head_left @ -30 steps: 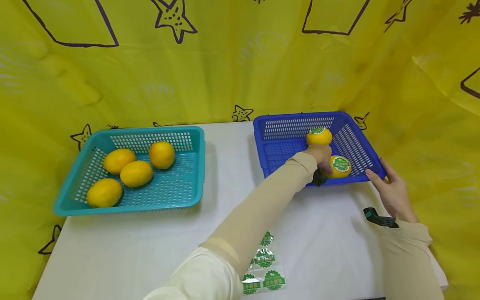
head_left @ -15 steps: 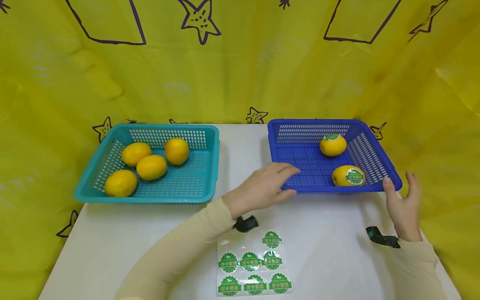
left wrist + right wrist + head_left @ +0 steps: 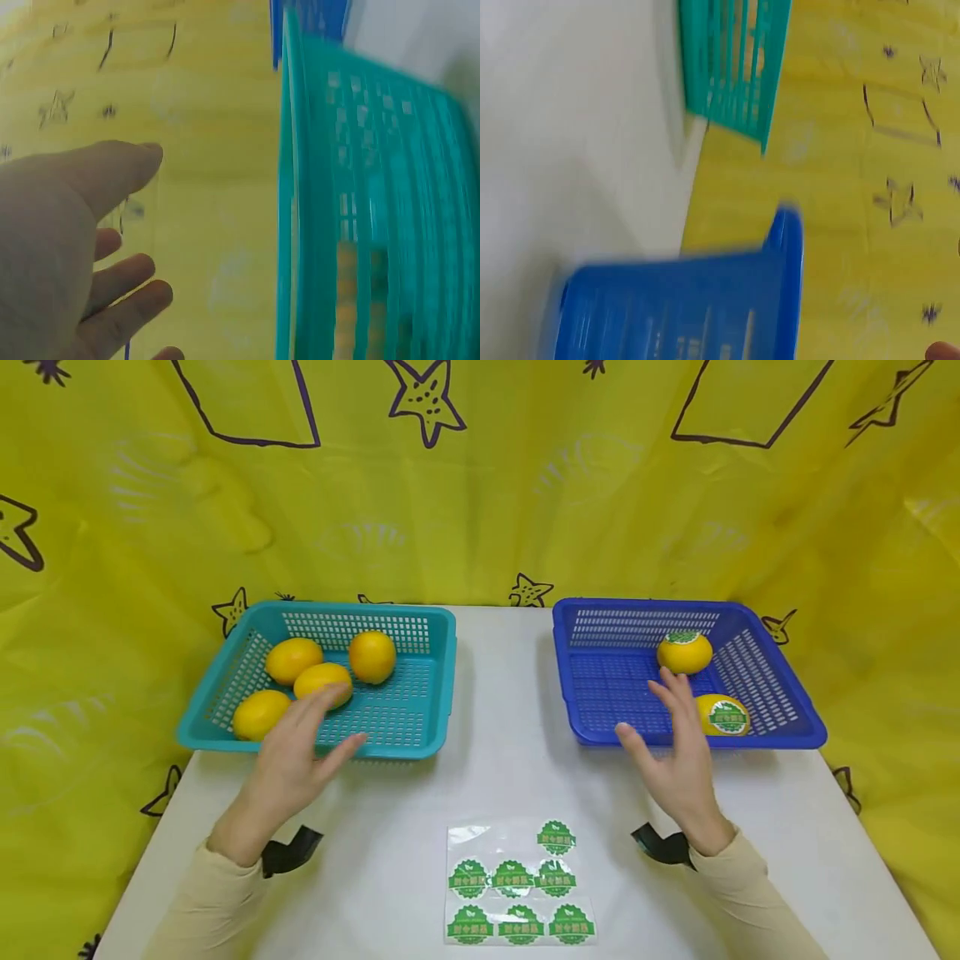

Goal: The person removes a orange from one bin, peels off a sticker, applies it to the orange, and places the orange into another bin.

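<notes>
White table (image 3: pixel 495 777), yellow star-print curtain (image 3: pixel 480 510) at 12. Left hand (image 3: pixel 300 752) spread, empty, over teal basket (image 3: pixel 442 693) at 10, lemons (image 3: pixel 371 656) inside. Right hand (image 3: pixel 675 760) spread by blue basket (image 3: pixel 570 693) at 2. Sticker sheet (image 3: pixel 517 885) at 6.

left hand (image 3: pixel 288 760) bare | right hand (image 3: pixel 678 760) bare | long beige sleeves on both arms, snug to the wrists | black strap with a dark device under each wrist
</notes>
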`<state>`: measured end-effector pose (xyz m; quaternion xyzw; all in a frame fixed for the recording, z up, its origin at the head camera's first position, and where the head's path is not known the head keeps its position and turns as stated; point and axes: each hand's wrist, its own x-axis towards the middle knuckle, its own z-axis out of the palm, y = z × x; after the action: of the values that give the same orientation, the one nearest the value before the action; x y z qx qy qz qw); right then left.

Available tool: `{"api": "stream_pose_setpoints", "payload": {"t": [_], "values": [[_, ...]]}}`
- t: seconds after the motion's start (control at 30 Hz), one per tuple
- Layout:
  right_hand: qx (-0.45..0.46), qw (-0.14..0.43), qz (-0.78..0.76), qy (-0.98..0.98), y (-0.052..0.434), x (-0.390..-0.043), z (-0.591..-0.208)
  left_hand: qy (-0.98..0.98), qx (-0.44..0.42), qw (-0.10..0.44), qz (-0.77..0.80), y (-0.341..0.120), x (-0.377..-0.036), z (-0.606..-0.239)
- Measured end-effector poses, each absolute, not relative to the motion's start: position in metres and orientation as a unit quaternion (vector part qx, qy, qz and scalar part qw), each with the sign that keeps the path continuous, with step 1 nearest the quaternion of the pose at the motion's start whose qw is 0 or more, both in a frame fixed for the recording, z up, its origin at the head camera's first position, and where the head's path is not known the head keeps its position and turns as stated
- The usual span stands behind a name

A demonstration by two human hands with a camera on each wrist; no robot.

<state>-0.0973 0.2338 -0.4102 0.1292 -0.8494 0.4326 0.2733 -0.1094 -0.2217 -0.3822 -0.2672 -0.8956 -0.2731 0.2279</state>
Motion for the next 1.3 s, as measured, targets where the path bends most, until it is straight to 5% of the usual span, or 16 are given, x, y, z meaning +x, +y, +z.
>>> {"api": "stream_pose_setpoints", "payload": {"t": [0.43,0.83,1.3], "values": [[0.292,0.137,0.466,-0.824,0.149,-0.102,-0.41,-0.864,-0.083,0.298,-0.396,-0.311,-0.085,-0.397],[0.367,0.009,0.548,-0.751,0.069,-0.136,-0.39,-0.819,0.056,0.258,-0.51,-0.341,-0.081,-0.417],[0.317,-0.127,0.462,-0.819,-0.017,-0.246,-0.355,-0.771,0.096,0.119,-0.619,-0.354,-0.088,-0.44]]}}
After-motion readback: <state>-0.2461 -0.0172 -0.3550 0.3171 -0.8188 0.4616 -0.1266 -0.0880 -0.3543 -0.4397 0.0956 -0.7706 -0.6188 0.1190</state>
